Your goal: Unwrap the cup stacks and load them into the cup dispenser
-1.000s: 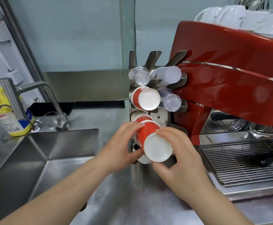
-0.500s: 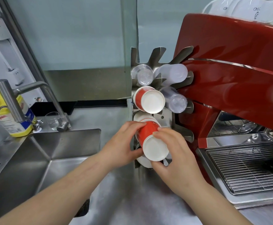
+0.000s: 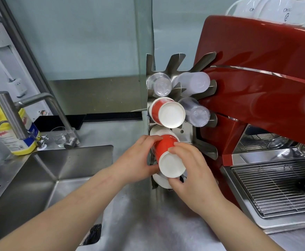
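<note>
Steel table (image 3: 140,223) and sink (image 3: 44,178) fill the foreground while a cup stack is seated in the rack.

At mid-frame both hands close around the red cup stack (image 3: 168,156): the left hand (image 3: 137,162) cups its side to steer, the right hand (image 3: 189,169) wraps the white base end, probably to push it into a lower slot of the cup dispenser (image 3: 184,131). Above it, another red stack (image 3: 166,113) and clear cups (image 3: 160,85) already sit base-outward, beside the red espresso machine (image 3: 265,69) at right.

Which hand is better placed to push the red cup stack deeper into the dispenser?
Probably the right hand: it wraps the red cup stack at its outer end. The left hand only steadies its side.
</note>
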The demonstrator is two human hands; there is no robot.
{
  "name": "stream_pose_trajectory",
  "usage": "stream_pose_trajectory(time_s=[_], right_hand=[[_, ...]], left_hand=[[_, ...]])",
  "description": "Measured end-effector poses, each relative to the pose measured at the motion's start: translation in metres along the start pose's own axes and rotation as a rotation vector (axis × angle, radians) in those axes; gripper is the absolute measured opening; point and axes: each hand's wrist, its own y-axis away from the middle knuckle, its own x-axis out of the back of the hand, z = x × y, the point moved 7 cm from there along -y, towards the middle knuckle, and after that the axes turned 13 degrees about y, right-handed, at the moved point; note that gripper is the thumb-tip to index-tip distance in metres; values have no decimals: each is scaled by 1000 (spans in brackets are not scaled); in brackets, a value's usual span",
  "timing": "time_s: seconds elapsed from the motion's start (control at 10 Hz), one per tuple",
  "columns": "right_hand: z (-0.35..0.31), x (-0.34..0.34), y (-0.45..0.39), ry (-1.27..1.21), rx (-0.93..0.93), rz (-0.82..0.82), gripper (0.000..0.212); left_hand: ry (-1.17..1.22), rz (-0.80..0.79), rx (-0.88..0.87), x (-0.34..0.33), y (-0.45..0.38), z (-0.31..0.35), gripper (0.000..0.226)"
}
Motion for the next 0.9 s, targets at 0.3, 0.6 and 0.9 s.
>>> stream_pose_trajectory(time_s=[0.3,0.6,0.9], right_hand=[[-5,4,-1,64,7,-51,62],[-17,20,-23,333,106,-451,68],[-44,55,-66,670,205,-1041,51]], left_hand=[[-79,-74,38,4,-1,8,83],[-429,-212,76,11,-15,27,74],[-685,-545,259,49,-34,39,61]])
